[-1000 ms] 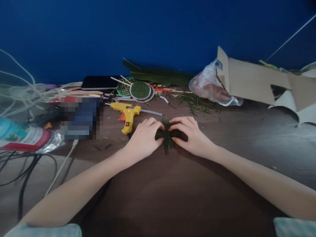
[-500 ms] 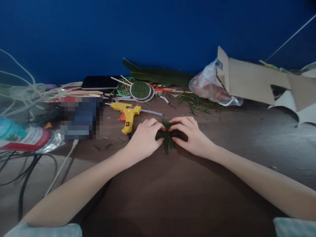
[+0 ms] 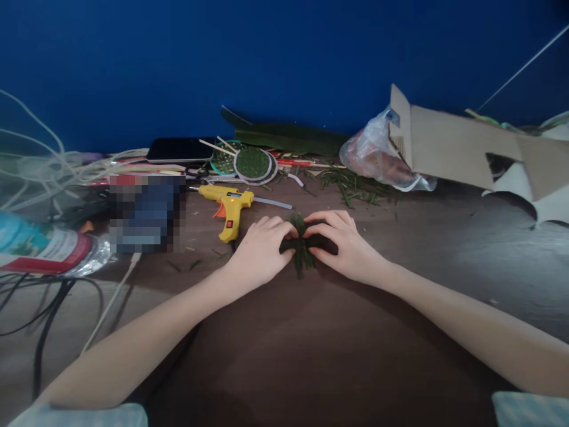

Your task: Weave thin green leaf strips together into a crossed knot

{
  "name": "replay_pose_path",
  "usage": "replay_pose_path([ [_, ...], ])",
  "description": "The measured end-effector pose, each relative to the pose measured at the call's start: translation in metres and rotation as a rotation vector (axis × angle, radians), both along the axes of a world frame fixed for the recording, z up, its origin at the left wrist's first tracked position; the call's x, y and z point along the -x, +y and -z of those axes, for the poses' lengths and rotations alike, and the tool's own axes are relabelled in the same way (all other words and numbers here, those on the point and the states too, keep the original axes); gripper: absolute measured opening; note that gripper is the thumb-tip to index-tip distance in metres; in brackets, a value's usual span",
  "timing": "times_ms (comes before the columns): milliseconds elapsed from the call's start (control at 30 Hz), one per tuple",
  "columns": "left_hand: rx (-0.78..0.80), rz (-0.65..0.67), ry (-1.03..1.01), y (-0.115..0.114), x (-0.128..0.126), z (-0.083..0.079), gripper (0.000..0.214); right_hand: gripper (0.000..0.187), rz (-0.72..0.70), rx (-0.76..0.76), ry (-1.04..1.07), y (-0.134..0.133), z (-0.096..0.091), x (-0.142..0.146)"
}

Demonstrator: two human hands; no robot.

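Observation:
On the brown table top, my left hand (image 3: 260, 249) and my right hand (image 3: 344, 243) meet over a small bundle of dark green leaf strips (image 3: 302, 246). Both hands pinch the bundle from either side, fingers curled round it. The strips stick out above and below my fingers. A yellow hot glue gun (image 3: 227, 207) lies just left of my left hand, nozzle pointing left.
Round woven green discs (image 3: 252, 163), a black phone (image 3: 180, 149), long green leaves (image 3: 288, 137) and leaf cuttings (image 3: 355, 185) lie at the back. A plastic bag (image 3: 377, 157) and cardboard (image 3: 462, 148) sit right. Cables (image 3: 48, 296) and a bottle (image 3: 44, 246) crowd the left.

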State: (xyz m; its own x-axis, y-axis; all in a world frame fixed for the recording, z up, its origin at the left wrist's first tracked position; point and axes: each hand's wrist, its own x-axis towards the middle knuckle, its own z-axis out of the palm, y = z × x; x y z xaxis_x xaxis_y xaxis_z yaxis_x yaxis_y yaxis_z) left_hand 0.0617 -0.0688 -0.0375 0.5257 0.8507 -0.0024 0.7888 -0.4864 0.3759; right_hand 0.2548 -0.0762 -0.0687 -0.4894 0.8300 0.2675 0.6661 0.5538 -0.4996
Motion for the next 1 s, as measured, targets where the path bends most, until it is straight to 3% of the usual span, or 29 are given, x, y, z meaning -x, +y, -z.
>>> replay_pose_path([
  [367,-0.012,0.032,-0.030,0.001,0.002,0.001,0.013,0.018,-0.011,-0.010,0.070,0.000,-0.003,-0.001],
  [633,-0.051,0.070,-0.064,0.002,0.001,-0.003,0.010,0.015,0.114,-0.044,0.116,0.002,0.001,-0.003],
  [1000,-0.411,0.445,0.060,0.004,0.006,0.008,0.020,0.009,0.022,-0.029,0.082,0.003,-0.002,-0.009],
])
